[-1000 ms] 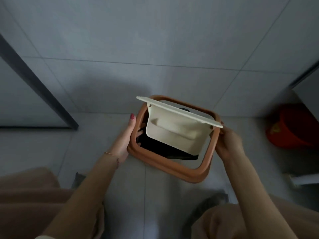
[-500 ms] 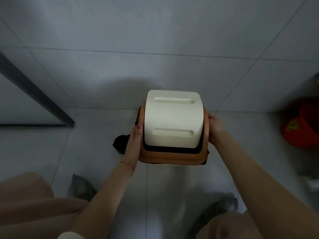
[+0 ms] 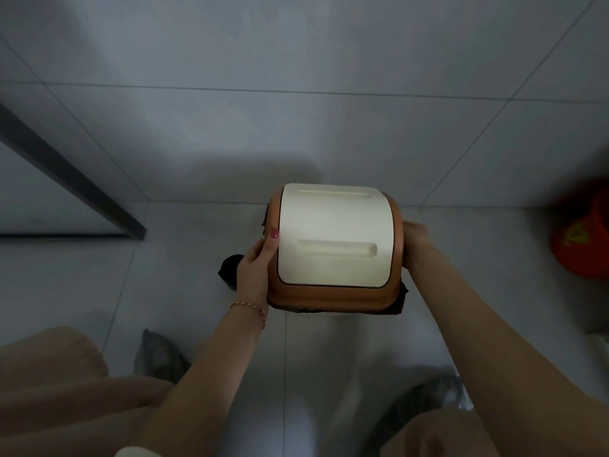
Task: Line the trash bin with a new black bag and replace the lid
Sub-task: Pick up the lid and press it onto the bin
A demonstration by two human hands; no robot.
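Seating the lid (image 3: 336, 235) on the trash bin (image 3: 333, 296): this looks like the closing step of the task. The cream swing flap sits level inside the brown lid frame, and the frame appears down on the bin rim all round, though the far edge is hard to judge from above.

Left hand (image 3: 255, 268): palm and fingers pressed flat against the left side of the frame, thumb lying along the flap edge. The grip is a closed clasp on the lid, not a pinch. Right hand (image 3: 413, 244): wrapped on the right side of the frame, likewise holding the lid; its fingertips are hidden behind the frame.

Black bag (image 3: 397, 300): folds of it stick out from under the frame at the near right corner, and a dark bunch shows behind the left hand. So the liner seems in place, trapped between rim and lid.

The bin stands on the tiled floor (image 3: 164, 291), close to the wall, between the person's knees. A red bucket (image 3: 583, 239) sits well apart at the right edge.

Judgement: nearly done. Next move calls for an even downward press on both sides to confirm the frame is seated, then release. Risk: the bunched bag at the left may keep that side from closing flush.
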